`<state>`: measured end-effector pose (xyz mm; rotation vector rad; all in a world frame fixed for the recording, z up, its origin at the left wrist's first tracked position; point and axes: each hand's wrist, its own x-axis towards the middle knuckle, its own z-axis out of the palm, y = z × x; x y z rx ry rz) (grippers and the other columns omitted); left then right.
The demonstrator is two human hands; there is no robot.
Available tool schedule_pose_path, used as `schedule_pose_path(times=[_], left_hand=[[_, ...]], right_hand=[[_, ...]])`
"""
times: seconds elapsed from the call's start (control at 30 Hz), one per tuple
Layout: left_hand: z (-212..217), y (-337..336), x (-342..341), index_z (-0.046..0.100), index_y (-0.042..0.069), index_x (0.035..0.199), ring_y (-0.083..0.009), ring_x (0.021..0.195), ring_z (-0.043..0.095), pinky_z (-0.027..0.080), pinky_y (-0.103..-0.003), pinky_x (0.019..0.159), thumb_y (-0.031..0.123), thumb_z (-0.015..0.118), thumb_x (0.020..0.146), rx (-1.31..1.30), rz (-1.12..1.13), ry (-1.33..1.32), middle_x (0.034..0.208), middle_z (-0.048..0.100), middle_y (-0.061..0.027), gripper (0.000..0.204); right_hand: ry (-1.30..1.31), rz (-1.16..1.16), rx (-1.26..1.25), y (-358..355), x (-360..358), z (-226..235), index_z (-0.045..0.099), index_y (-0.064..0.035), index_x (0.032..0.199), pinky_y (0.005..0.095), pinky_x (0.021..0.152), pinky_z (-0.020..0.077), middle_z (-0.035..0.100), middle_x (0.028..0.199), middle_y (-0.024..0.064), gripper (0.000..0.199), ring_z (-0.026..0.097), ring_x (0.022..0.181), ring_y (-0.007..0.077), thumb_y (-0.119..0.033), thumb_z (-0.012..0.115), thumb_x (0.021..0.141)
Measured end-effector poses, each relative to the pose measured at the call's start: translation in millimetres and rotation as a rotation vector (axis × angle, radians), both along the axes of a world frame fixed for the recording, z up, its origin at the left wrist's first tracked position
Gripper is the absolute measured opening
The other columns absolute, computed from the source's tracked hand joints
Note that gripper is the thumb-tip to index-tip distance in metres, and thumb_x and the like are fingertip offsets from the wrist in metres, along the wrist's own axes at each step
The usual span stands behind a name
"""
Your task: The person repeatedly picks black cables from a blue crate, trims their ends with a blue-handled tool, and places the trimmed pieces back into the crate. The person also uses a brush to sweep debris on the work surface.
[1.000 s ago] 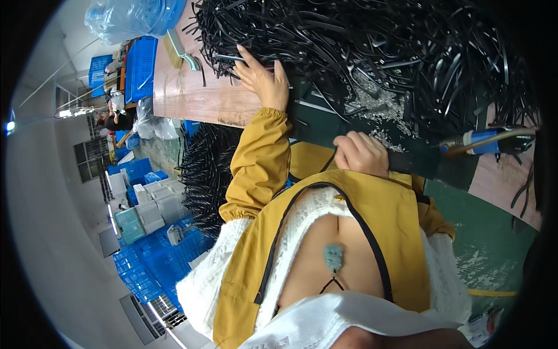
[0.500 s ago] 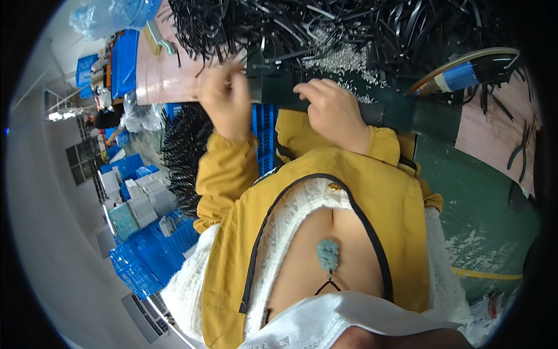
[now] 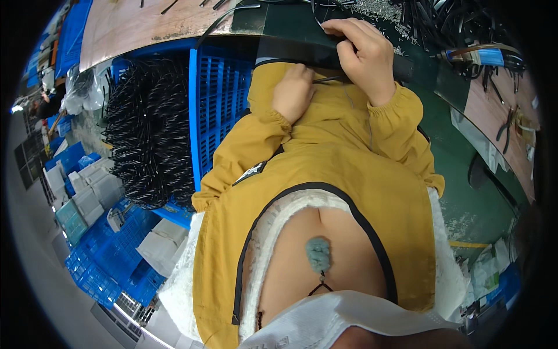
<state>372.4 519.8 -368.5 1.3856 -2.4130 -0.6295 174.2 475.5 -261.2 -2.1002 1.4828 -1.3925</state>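
Note:
My left hand [image 3: 294,94] is low over my lap, below the table edge, its fingers curled. A thin black strip [image 3: 328,79] sticks out of it toward the right. My right hand [image 3: 370,58] is at the front edge of the dark table mat [image 3: 290,21], fingers bent and held together. Its fingertips meet a narrow, curved black strip [image 3: 315,13]; the grip itself is partly hidden by the fingers. Small silvery bits [image 3: 388,13] lie on the mat beyond this hand, beside a heap of loose black strips [image 3: 450,23].
A blue crate [image 3: 196,116] at my left holds thick bundles of black strips [image 3: 148,131]. On the table's right lie a blue-wrapped tool [image 3: 491,57] and pliers [image 3: 507,123]. Blue crates [image 3: 96,273] and white boxes [image 3: 99,189] stand farther left.
My view has shifted left and down, showing more of the crate. My left hand has dropped from the table to my lap. My right hand stays at the table edge.

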Motion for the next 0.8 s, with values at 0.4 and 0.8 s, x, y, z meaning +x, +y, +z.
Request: schedule_pose_path(times=[0.4, 0.8], left_hand=[[177, -71, 66, 0.067, 0.001, 0.120, -0.0387, 0.098, 0.067, 0.055, -0.043, 0.085, -0.007, 0.056, 0.086, -0.202, -0.029, 0.176, 0.109, 0.070, -0.0199, 0.037], [104, -211, -11, 0.011, 0.012, 0.166, -0.0496, 0.152, 0.022, 0.022, -0.056, 0.124, 0.043, 0.081, 0.086, -0.316, 0.247, -0.038, 0.167, 0.017, -0.0287, 0.111]], right_hand=[[-0.227, -0.215, -0.258, 50, -68, 36, 0.071, 0.0028, 0.089, 0.0342, 0.069, 0.0531, 0.070, 0.082, 0.0139, 0.032, 0.066, 0.074, 0.0285, 0.015, 0.052, 0.066], [-0.450, -0.747, -0.144, -4, -431, 39, 0.067, -0.0016, 0.125, 0.0357, 0.099, 0.0516, 0.067, 0.123, 0.0127, 0.039, 0.067, 0.111, 0.0318, -0.002, 0.059, 0.087]])
